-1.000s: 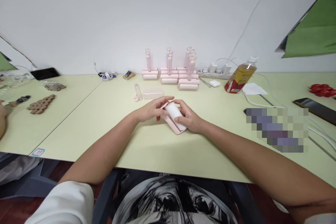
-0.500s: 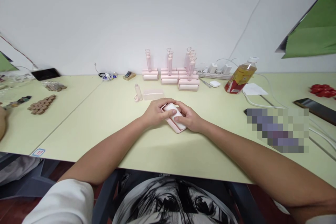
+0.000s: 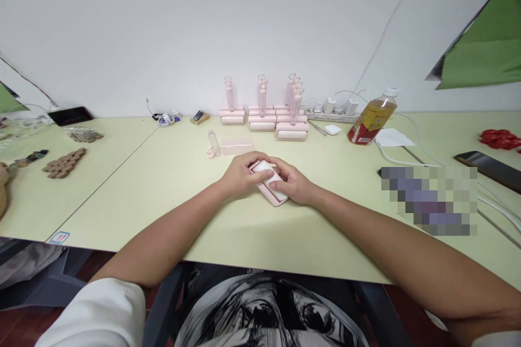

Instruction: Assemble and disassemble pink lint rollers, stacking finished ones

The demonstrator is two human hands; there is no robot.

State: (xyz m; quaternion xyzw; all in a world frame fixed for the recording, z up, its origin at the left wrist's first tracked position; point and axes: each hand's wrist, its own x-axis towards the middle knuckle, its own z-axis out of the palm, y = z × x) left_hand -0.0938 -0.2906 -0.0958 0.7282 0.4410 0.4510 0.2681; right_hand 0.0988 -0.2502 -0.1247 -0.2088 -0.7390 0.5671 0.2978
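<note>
A pink-and-white oblong case (image 3: 269,193) lies at a slant between my two hands, low over the table or resting on it; I cannot tell which. My left hand (image 3: 241,175) is wrapped round its upper left end, thumb on the white face. From the other side my right hand (image 3: 300,185) grips it, its thumb also pressing the white part. Fingers hide the far edge. Just beyond stand a small clear tube (image 3: 214,143) with a pink ring piece at its foot and a translucent pink box (image 3: 237,146).
Several similar pink cases (image 3: 292,132) with upright tubes stand near the wall. To the right are a tilted-looking drink bottle (image 3: 371,119), a power strip (image 3: 334,117), cables and a black phone (image 3: 490,169). Brown pieces (image 3: 65,162) lie left, beside part of another person's hand (image 3: 3,190).
My hands and the case stay in nearly the same place and grip. The whole view has shifted very slightly.
</note>
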